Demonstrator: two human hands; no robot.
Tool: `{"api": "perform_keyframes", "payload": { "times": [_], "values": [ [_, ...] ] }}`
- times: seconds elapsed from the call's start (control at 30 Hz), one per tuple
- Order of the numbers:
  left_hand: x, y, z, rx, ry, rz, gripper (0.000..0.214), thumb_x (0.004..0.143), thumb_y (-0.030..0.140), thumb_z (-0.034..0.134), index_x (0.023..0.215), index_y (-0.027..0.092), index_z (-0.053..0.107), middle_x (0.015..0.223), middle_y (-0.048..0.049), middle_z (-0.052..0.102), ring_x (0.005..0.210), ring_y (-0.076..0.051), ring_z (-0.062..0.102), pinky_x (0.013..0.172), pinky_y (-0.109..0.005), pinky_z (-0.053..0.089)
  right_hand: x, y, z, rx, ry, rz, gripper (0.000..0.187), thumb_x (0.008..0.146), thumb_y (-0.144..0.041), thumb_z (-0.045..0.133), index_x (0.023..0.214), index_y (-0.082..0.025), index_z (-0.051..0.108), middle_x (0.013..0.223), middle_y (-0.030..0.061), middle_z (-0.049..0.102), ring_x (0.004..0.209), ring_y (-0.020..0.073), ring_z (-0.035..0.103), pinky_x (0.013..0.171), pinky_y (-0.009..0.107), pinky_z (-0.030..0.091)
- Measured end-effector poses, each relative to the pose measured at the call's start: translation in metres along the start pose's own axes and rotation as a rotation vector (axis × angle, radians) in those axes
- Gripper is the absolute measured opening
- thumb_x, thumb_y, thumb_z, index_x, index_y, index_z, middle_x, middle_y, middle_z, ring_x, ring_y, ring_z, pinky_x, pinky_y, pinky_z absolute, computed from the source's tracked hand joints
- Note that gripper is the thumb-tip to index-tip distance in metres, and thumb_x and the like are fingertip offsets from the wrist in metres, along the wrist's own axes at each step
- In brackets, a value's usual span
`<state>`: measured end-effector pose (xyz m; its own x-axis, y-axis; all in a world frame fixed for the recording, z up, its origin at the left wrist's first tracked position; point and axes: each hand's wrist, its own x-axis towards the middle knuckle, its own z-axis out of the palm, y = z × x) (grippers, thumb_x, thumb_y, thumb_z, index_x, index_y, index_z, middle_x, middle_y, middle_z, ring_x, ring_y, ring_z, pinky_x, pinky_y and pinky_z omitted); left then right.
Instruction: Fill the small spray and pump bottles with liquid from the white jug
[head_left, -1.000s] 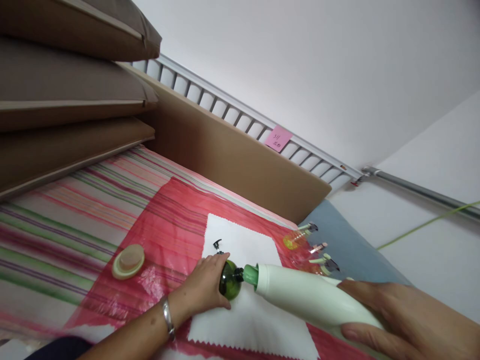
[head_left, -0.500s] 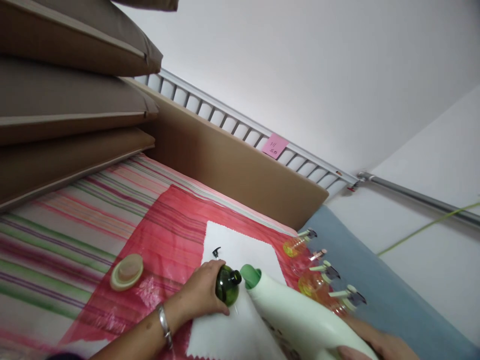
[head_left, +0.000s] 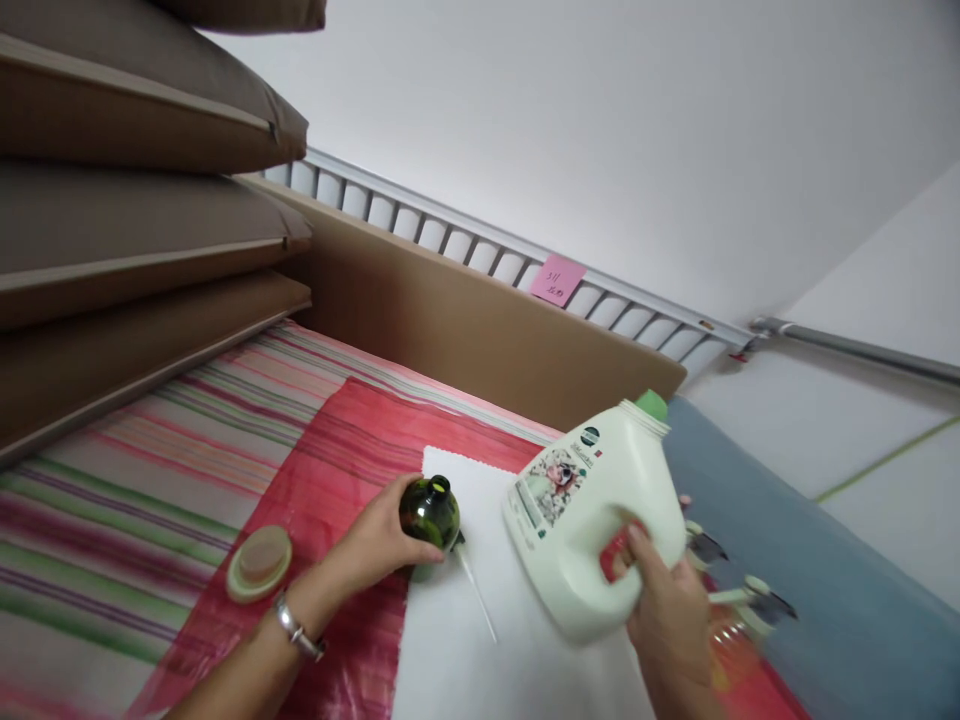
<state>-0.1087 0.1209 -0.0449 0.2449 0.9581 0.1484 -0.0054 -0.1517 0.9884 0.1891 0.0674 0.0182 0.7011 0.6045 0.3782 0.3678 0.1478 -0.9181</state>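
My left hand (head_left: 382, 535) is wrapped round a small, round, dark green bottle (head_left: 430, 516), whose open neck points up. With my right hand (head_left: 667, 610) I grip the handle of a large pale green detergent jug (head_left: 600, 510). The jug is nearly upright, tilted to the right, with its green spout (head_left: 652, 404) uncapped and apart from the bottle. A pump head with a thin dip tube (head_left: 478, 595) lies on the white cloth (head_left: 457, 680) beside the bottle; the bottle partly hides its top. On the left rests a round pale green cap (head_left: 259, 563).
Pump bottles (head_left: 739, 630) stand at the right, partly hidden behind my right hand and the jug. A red plastic sheet (head_left: 337, 470) covers part of the striped cloth (head_left: 187, 420). Stacked cushions (head_left: 150, 210) rise at the left, and a brown board (head_left: 450, 310) stands along the back.
My right hand has swung the jug from a tipped pouring position near the bottle's mouth to nearly upright. My left hand has moved slightly left and up with the bottle.
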Motion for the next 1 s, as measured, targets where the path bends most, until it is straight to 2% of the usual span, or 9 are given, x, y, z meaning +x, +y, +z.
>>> {"api": "perform_keyframes", "payload": {
  "times": [0.13, 0.27, 0.37, 0.5, 0.6, 0.7, 0.83, 0.93, 1.0],
  "values": [
    [0.003, 0.004, -0.007, 0.051, 0.061, 0.01, 0.081, 0.046, 0.017, 0.082, 0.119, 0.019, 0.046, 0.12, -0.0099, 0.058, 0.113, -0.027, 0.054, 0.1, -0.04, 0.041, -0.012, 0.041, 0.032, -0.052, 0.049, 0.068, 0.029, 0.069, -0.047, 0.065, 0.066, -0.019, 0.057, 0.051, -0.0033, 0.055, 0.052, 0.0179, 0.054, 0.051, 0.029, 0.045],
    [0.005, 0.004, -0.007, 0.078, 0.062, 0.023, 0.08, 0.047, 0.015, 0.082, 0.118, 0.019, 0.046, 0.118, -0.0089, 0.059, 0.111, -0.025, 0.055, 0.1, -0.04, 0.041, -0.026, 0.054, 0.041, -0.131, -0.012, 0.103, 0.03, 0.067, -0.045, 0.067, 0.058, -0.019, 0.056, 0.063, 0.0005, 0.061, 0.067, 0.0206, 0.057, 0.062, 0.031, 0.044],
    [0.006, 0.005, -0.006, 0.072, 0.061, 0.021, 0.078, 0.047, 0.014, 0.082, 0.117, 0.019, 0.047, 0.117, -0.0086, 0.06, 0.11, -0.025, 0.056, 0.1, -0.041, 0.042, -0.032, 0.05, 0.039, -0.175, -0.124, 0.106, 0.03, 0.064, -0.046, 0.069, 0.059, -0.019, 0.058, 0.065, 0.001, 0.064, 0.069, 0.0209, 0.058, 0.066, 0.031, 0.043],
    [0.005, 0.01, -0.007, 0.052, 0.05, 0.035, 0.077, 0.047, 0.014, 0.081, 0.116, 0.02, 0.047, 0.117, -0.0082, 0.061, 0.11, -0.025, 0.057, 0.101, -0.042, 0.041, -0.034, 0.044, 0.036, -0.212, -0.223, 0.119, 0.032, 0.066, -0.049, 0.066, 0.075, -0.019, 0.061, 0.063, 0.0003, 0.067, 0.072, 0.0237, 0.061, 0.072, 0.034, 0.044],
    [0.004, 0.013, -0.009, 0.091, 0.069, 0.051, 0.076, 0.047, 0.013, 0.08, 0.115, 0.019, 0.049, 0.117, -0.0083, 0.061, 0.111, -0.025, 0.056, 0.101, -0.042, 0.041, -0.033, 0.043, 0.033, -0.227, -0.266, 0.125, 0.042, 0.065, -0.052, 0.066, 0.089, -0.018, 0.062, 0.082, 0.0055, 0.072, 0.088, 0.0293, 0.063, 0.078, 0.037, 0.046],
    [0.004, 0.012, -0.011, 0.138, 0.097, 0.073, 0.076, 0.046, 0.014, 0.08, 0.115, 0.019, 0.049, 0.116, -0.0083, 0.061, 0.111, -0.027, 0.056, 0.101, -0.044, 0.041, -0.031, 0.043, 0.024, -0.207, -0.329, 0.087, 0.049, 0.067, -0.054, 0.063, 0.1, -0.017, 0.061, 0.101, 0.0093, 0.07, 0.1, 0.0295, 0.062, 0.082, 0.037, 0.048],
    [0.003, 0.01, -0.009, 0.107, 0.089, 0.094, 0.075, 0.047, 0.017, 0.079, 0.115, 0.018, 0.049, 0.119, -0.0107, 0.061, 0.112, -0.029, 0.056, 0.102, -0.046, 0.04, -0.034, 0.034, -0.001, -0.242, -0.25, -0.04, 0.058, 0.076, -0.057, 0.051, 0.114, -0.013, 0.05, 0.114, 0.016, 0.062, 0.102, 0.0279, 0.06, 0.086, 0.04, 0.048],
    [0.004, 0.008, -0.007, 0.076, 0.076, 0.094, 0.074, 0.047, 0.019, 0.079, 0.114, 0.019, 0.05, 0.117, -0.0112, 0.062, 0.11, -0.03, 0.058, 0.101, -0.048, 0.04, -0.052, 0.018, -0.006, -0.337, -0.245, -0.142, 0.046, 0.082, -0.052, 0.044, 0.108, -0.015, 0.053, 0.109, 0.015, 0.062, 0.095, 0.0261, 0.06, 0.084, 0.04, 0.047],
    [0.005, 0.007, -0.007, 0.062, 0.071, 0.094, 0.074, 0.046, 0.02, 0.079, 0.115, 0.019, 0.05, 0.115, -0.0111, 0.063, 0.108, -0.03, 0.059, 0.1, -0.049, 0.042, -0.069, 0.01, 0.008, -0.39, -0.412, -0.201, 0.033, 0.083, -0.045, 0.046, 0.099, -0.019, 0.06, 0.096, 0.0084, 0.066, 0.085, 0.0221, 0.062, 0.078, 0.033, 0.049]
  ]
}}
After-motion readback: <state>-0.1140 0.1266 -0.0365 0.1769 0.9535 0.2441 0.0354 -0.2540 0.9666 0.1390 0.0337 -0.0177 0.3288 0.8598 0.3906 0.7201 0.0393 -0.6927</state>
